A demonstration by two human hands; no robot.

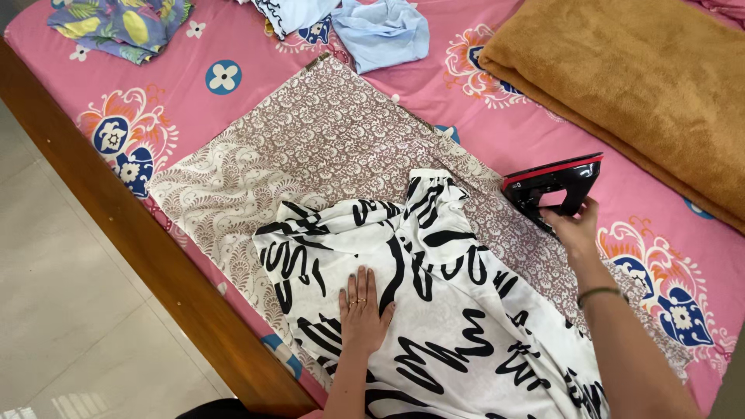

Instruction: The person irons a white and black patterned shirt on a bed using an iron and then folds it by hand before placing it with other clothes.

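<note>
- Nearest the camera, the left hand [362, 308] lies palm down on a white garment with black squiggle print [434, 310], fingers straight and close together, pointing away from the person; it presses the cloth and grips nothing.
- A ring shows on one of those fingers [354, 302], and the black-and-white cloth spreads out on every side of the fingertips, wrinkled and bunched beyond them toward its far edge.
- Under the garment, past the fingertips and to their left, a brown-and-white patterned cloth [310, 147] lies spread flat as a pad on the pink floral bedsheet [178, 93].
- Off to the right, the right hand [576, 227] reaches out with its fingers curled around the near end of a black and red clothes iron [552, 186]; a thin green band circles the wrist.
- The iron stands at the right edge of the brown patterned cloth, just beyond the right fingertips and well apart from the left hand.
- Beyond the iron and to the right of the right fingers, a folded mustard-brown blanket [636, 85] lies on the bed.
- Far past both hands, at the top of the bed, lie a light blue garment [380, 31] and a crumpled leaf-print cloth [120, 23].
- Left of the left hand, the wooden bed frame [132, 233] runs diagonally, with the pale tiled floor [54, 310] beside it.
</note>
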